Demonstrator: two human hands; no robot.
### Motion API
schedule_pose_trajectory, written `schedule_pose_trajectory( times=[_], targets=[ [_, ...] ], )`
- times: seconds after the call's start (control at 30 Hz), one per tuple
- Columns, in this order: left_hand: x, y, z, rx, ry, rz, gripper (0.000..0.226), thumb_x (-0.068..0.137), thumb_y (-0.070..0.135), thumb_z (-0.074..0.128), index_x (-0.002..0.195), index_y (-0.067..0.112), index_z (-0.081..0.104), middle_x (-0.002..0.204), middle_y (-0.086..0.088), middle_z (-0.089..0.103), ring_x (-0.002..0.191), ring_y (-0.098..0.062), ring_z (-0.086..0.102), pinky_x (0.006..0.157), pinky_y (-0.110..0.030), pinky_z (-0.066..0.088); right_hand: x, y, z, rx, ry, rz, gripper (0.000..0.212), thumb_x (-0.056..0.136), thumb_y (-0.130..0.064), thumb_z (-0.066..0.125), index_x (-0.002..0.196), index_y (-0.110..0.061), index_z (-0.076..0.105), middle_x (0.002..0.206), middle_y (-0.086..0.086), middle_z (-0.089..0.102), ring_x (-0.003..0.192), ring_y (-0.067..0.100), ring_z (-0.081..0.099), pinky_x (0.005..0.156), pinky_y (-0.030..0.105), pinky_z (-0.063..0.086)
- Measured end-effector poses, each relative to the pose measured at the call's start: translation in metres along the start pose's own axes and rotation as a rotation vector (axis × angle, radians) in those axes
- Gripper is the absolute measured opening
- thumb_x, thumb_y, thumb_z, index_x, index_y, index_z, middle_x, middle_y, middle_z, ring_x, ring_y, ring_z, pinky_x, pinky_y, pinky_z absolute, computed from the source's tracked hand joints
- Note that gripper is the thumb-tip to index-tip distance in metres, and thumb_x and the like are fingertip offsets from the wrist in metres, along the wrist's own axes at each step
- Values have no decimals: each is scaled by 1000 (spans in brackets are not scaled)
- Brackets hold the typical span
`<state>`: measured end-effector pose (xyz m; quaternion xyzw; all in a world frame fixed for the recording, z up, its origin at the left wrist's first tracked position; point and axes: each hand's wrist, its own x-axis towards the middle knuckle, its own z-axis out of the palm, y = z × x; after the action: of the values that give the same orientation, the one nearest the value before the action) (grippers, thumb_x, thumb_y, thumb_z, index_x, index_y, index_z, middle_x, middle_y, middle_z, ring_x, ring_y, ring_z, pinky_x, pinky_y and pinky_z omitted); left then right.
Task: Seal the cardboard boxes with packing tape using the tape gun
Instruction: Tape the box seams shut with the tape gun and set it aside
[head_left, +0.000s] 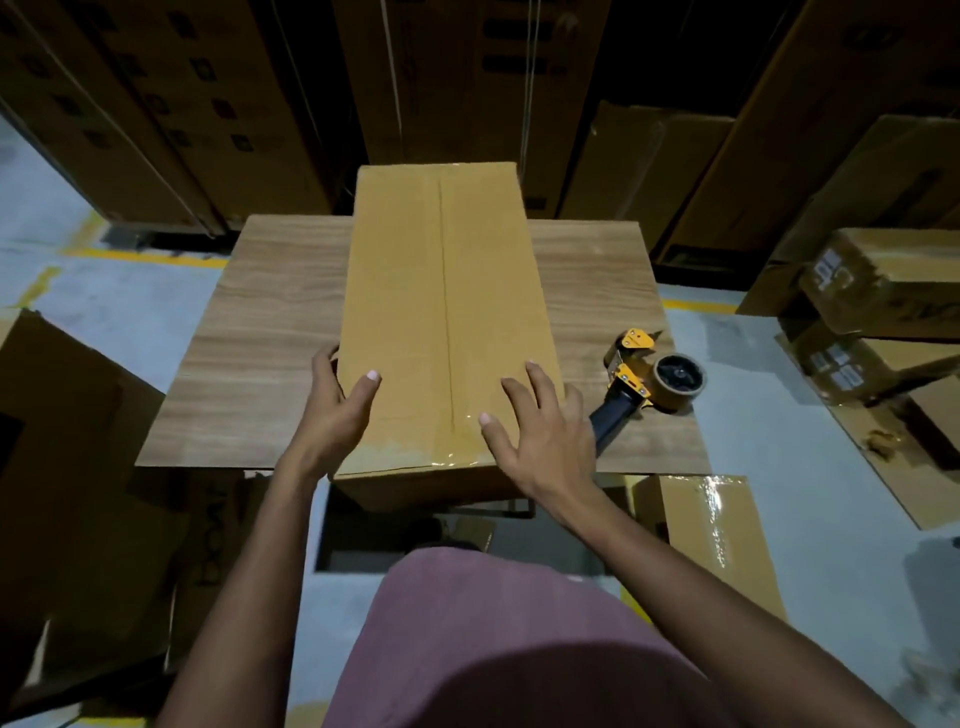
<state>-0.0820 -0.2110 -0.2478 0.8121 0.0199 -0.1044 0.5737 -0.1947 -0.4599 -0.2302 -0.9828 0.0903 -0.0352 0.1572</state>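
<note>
A long brown cardboard box lies lengthwise on a wooden table, its near end overhanging the front edge. Clear tape runs along its centre seam and glistens across the near end. My left hand grips the box's near left corner, thumb on top and fingers round the side. With spread, straight fingers my right hand lies flat on the top near the right corner. The yellow and dark blue tape gun lies on the table just right of the box, untouched.
Tall stacks of cartons wall off the back. More boxes lie on the floor at the right, a taped one sits by the table's near right corner, and a dark open carton stands at the left.
</note>
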Motion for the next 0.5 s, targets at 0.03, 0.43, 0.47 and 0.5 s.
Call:
schedule_pose_trajectory(
  times=[0.03,0.43,0.47,0.5],
  targets=[
    [-5,0,4,-16,31,14,63,102,32,58,153,25,22,154,-3,39,142,-18,38,119,-52,34,10,4,1,14,41,-15,67,96,-71,29,143,-31,55,161,-1,39,123,36,47,79,41,50],
    [-37,25,50,578,388,160,69,84,-14,45,141,25,43,168,-9,15,156,-29,-1,119,-56,11,62,4,-3,115,131,173,62,100,-50,49,151,-15,44,159,11,40,138,43,37,106,56,33],
    [-37,27,47,608,369,176,65,85,-13,47,138,25,48,166,-8,20,156,-29,2,118,-56,11,45,-6,-4,135,65,208,68,101,-56,45,155,-15,37,164,14,30,146,47,25,112,60,26],
    [-35,31,44,626,344,197,60,86,-11,49,134,24,53,163,-7,28,155,-29,7,117,-55,12,25,-18,-3,135,-5,193,75,100,-62,41,158,-17,31,168,15,19,152,49,12,116,64,18]
  ],
)
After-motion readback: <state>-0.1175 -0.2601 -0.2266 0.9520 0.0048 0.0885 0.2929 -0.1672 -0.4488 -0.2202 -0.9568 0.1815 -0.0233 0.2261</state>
